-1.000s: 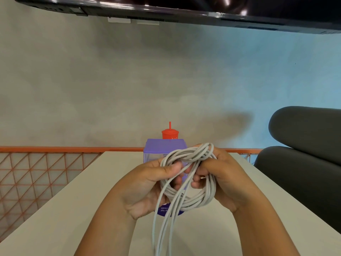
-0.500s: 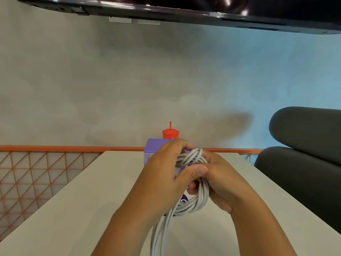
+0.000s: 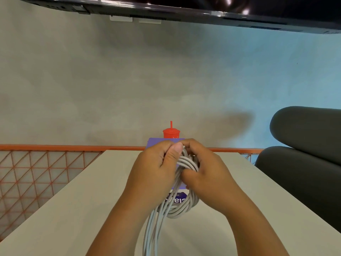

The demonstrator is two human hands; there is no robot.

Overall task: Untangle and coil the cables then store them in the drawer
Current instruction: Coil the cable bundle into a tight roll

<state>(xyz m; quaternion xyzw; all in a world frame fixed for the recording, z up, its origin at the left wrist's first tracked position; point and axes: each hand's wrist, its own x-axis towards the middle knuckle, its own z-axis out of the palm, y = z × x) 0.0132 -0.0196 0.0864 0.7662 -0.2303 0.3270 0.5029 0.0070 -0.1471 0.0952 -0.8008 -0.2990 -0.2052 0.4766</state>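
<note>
A grey cable [image 3: 177, 209] is wound into a coil that I hold upright above the pale table [image 3: 73, 209]. My left hand [image 3: 153, 170] pinches the top of the coil with thumb and fingers. My right hand [image 3: 204, 176] grips the coil's right side, thumb pressed across the strands. Several loose strands hang from the coil down past the bottom edge of the view. No drawer is in view.
A purple box [image 3: 177, 198] stands on the table behind the coil, mostly hidden by my hands. A red cup with a straw [image 3: 171, 133] sits behind it. An orange mesh railing [image 3: 36, 174] runs at left. A dark cushioned seat [image 3: 304, 159] is at right.
My left hand has come over the top of the coil and now pinches it. The coil has turned more edge-on and sunk a little lower between my hands.
</note>
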